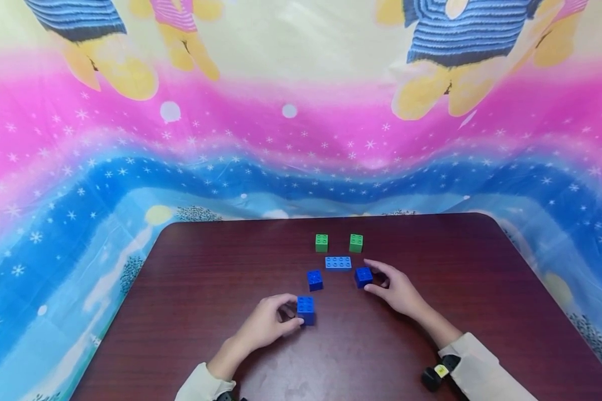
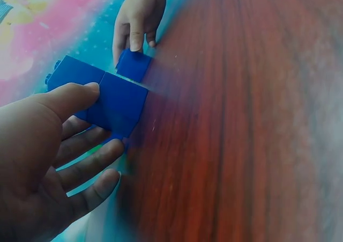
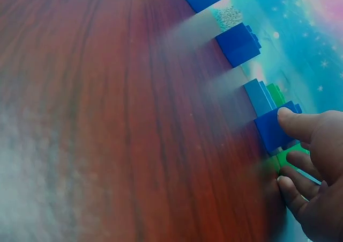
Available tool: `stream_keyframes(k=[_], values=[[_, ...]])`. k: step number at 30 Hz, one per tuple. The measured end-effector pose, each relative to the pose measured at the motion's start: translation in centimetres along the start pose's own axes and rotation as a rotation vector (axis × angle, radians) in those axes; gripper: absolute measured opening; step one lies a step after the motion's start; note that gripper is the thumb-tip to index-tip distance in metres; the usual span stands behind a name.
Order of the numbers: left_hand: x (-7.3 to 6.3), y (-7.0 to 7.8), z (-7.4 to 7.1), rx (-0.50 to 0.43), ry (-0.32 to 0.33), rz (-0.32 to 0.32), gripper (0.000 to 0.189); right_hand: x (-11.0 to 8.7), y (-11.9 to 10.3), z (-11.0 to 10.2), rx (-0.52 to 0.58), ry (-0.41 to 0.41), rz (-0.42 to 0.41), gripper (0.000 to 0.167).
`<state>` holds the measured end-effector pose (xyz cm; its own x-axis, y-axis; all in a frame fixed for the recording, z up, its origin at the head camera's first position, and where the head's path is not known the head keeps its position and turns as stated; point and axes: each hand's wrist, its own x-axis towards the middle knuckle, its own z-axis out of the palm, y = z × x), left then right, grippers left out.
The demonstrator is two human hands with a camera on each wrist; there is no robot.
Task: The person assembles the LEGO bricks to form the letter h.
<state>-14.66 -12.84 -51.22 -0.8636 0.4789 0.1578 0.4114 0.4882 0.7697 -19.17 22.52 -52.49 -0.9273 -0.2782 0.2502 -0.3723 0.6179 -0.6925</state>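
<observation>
My left hand (image 1: 268, 321) pinches a stack of two blue toy bricks (image 1: 306, 310) by its side, near the middle of the table. A seam between the two bricks shows in the left wrist view, with the left thumb (image 2: 80, 96) lying across the lower part of the stack's side. Farther right, my right hand (image 1: 398, 289) holds a dark blue brick (image 1: 363, 277) between thumb and fingers, close over the tabletop. Another dark blue brick (image 1: 314, 280) stands alone between the hands. Behind it lies a flat light blue eight-stud brick (image 1: 338, 263).
Two green bricks (image 1: 321, 243) (image 1: 355, 243) stand side by side near the back of the dark brown table (image 1: 221, 262). Beyond the table's back edge hangs a colourful printed cloth (image 1: 291, 139). Black wrist cameras (image 1: 438, 376) sit at the cuffs.
</observation>
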Motion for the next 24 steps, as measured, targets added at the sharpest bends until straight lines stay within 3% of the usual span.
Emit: stream_keyframes(k=[7,24], values=[[-0.4,-0.6,-0.8,-0.005,0.025,-0.02,0.029,0.2,0.0,0.2,-0.024,-0.023,0.051,0.056],[-1.2,-1.9,-3.1,-0.007,0.071,-0.101,0.034,0.3,0.0,0.4,-0.02,-0.007,0.069,0.047]])
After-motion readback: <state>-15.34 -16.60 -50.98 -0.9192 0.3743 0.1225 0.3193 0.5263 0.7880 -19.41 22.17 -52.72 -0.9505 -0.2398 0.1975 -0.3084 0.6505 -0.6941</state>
